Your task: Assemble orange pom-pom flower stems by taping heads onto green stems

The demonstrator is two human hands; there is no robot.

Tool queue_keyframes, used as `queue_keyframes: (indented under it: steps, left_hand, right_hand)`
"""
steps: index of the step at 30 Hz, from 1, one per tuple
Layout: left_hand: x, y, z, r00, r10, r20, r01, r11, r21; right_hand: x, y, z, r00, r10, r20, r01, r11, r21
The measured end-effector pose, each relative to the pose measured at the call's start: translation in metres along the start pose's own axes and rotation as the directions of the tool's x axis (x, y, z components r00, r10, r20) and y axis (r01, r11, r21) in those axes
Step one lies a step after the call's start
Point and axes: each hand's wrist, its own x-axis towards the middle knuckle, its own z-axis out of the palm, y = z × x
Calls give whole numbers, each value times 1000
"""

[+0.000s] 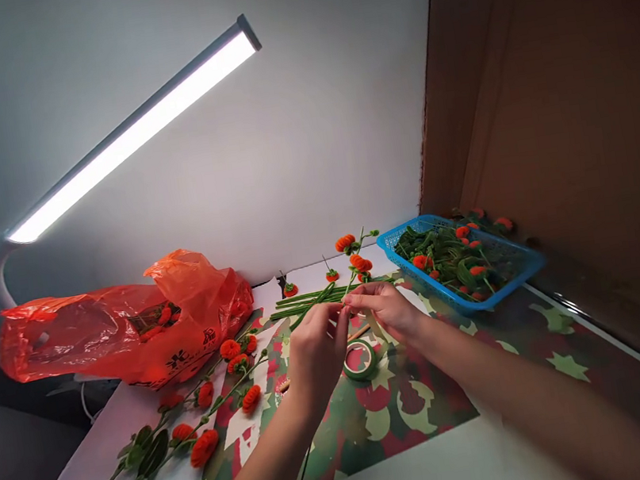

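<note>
A: Hands?

B: Both on one piece. Bare left hand (319,346): thumb and forefinger pinched together at the low end of a green-stemmed sprig with fuzzy orange flower heads (360,263). Bare right hand (384,307) pinches just beside it, fingertips almost meeting the left's. Exact contact too small to tell.

A: Where's the sprig?

B: Held up toward the back edge of the white desk (432,468), stem leaning right, heads at top.

A: Under the hands?

B: Green, red and cream mat printed with stars and moons (436,415). Round roll of green tape (364,376) lies on it, just below the fingers. Row of straight green stems (299,302) lies behind the left hand, running along the back edge. Two small loose orange flower heads (333,276) sit farther back, near that edge.

A: Sides?

B: Back left corner — translucent red plastic bag with black print (112,343), orange flowers inside. Long-stemmed orange flowers with green leaves (205,448) lie along the left edge. Toward the back right corner: blue perforated plastic basket (489,301), full of leaves and orange heads, next to a tall brown cardboard panel (566,115) at the right edge.
</note>
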Motion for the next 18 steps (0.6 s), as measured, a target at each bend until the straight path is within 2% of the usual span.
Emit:
queue_keyframes:
  steps: [2,5,7,8,9,11,12,14,16,18]
  left_hand:
    - [-1,2,1,999,33,-2,-33,998,53]
    - [1,4,-1,1000,-26,-1,26,1000,-10]
    - [5,6,-5,987,-139,84,151,978,-147]
    - [7,7,-8,963,-214,166,251,937,-245]
    - [9,7,-10,923,-282,262,364,863,-351]
    - [13,7,-13,826,-350,443,556,641,-530]
    - [14,6,-13,789,-348,506,611,528,-590]
    - [15,4,-11,746,-322,583,666,350,-659]
    - [14,1,-7,704,-283,651,709,226,-669]
    - [13,-1,-4,667,-242,705,745,195,-638]
  right_hand:
    - [-3,-1,2,1000,-16,-11,15,999,-40]
    - [-7,-4,5,996,-86,0,86,987,-133]
    - [-8,-7,5,991,-130,29,134,967,-216]
    - [-8,-9,4,989,-135,57,145,958,-247]
    - [-8,-10,3,987,-130,95,150,954,-258]
    - [-7,-11,1,981,-91,170,126,971,-204]
    - [-7,-11,0,977,-56,206,88,985,-149]
    - [-6,-9,-2,964,9,266,0,999,-33]
    - [-6,-7,-3,949,39,314,-50,998,27]
    - [-5,-7,-3,943,2,334,-4,1000,5]
